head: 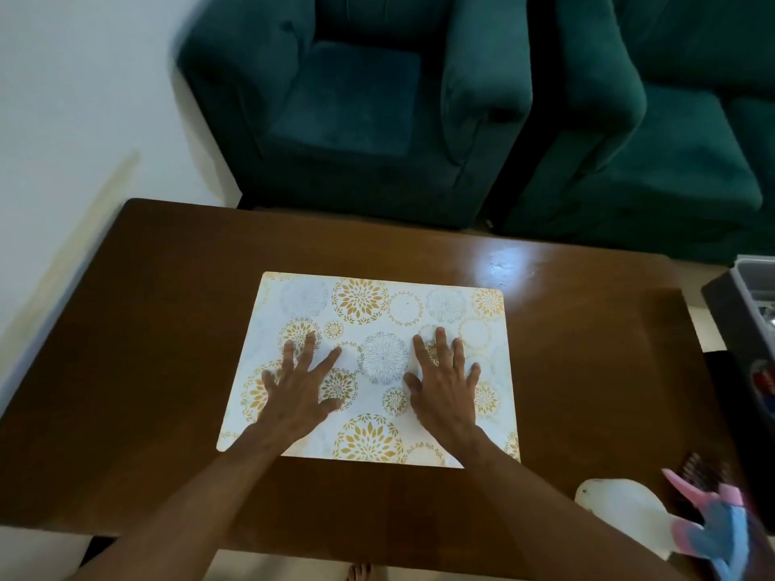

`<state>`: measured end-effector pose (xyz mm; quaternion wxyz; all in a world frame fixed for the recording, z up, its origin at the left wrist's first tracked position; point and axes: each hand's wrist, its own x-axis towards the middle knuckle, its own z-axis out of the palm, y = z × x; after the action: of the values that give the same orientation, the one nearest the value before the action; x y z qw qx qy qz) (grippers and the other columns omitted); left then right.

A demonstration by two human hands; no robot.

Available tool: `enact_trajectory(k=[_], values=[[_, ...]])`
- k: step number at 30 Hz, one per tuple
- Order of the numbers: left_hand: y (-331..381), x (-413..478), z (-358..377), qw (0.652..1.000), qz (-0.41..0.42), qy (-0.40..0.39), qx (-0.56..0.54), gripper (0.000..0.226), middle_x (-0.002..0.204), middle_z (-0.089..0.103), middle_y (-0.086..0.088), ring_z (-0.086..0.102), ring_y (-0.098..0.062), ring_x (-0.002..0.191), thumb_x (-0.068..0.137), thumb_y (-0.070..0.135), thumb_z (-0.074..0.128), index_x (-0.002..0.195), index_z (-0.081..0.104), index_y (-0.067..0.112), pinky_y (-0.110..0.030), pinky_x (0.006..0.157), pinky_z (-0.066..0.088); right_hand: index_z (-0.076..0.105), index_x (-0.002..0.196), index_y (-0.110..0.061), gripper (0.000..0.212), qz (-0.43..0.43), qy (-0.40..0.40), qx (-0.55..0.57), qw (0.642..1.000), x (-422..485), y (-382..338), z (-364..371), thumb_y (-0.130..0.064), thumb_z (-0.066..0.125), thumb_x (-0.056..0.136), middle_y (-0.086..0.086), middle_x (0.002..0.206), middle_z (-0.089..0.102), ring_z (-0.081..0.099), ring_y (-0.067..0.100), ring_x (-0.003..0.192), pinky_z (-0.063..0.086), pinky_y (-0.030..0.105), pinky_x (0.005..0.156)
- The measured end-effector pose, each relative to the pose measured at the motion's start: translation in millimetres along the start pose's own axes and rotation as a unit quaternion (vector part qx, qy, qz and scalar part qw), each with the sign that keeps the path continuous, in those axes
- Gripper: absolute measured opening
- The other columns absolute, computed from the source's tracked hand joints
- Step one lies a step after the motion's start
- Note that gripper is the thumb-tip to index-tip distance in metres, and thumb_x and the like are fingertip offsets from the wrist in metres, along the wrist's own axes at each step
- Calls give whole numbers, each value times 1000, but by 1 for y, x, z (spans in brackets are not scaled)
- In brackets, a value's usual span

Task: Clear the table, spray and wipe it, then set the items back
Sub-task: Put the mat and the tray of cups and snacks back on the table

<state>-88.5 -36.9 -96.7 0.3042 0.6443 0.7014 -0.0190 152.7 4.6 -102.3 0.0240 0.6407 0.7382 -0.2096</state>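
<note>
A white placemat (pixel 377 304) printed with gold and grey flower circles lies flat in the middle of the brown wooden table (pixel 146 329). My left hand (pixel 300 387) rests palm down on the mat's left half, fingers spread and straight. My right hand (pixel 444 383) lies flat on the right half in the same way. Neither hand holds anything. At the table's near right corner stands a white spray bottle (pixel 629 513) with a pink and blue trigger head (pixel 721 526).
Two dark green armchairs (pixel 356 98) (pixel 671 140) stand close behind the table's far edge. A grey bin (pixel 755 295) with items sits on a dark stand at the right. A white wall is at the left. My bare toes (pixel 360 572) show below the near edge.
</note>
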Motion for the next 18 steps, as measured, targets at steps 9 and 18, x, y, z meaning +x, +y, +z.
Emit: enact_trajectory(k=[9, 18], values=[[32, -16, -12, 999, 4, 11, 39, 93, 164, -16, 1, -13, -31, 154, 82, 87, 25, 158, 5, 37, -67, 118, 0, 2, 159, -31, 73, 2, -35, 68, 997, -11, 7, -28, -54, 38, 100, 3, 165, -18, -18, 30, 151, -7, 56, 118], [275, -5, -69, 984, 91, 125, -88, 63, 159, 39, -6, 35, -27, 147, 97, 35, 62, 153, 38, 21, -48, 118, 30, 24, 156, -27, 66, 76, 149, 258, 952, -60, 113, -210, -50, 50, 99, -1, 164, 21, 23, 23, 149, 20, 50, 121]])
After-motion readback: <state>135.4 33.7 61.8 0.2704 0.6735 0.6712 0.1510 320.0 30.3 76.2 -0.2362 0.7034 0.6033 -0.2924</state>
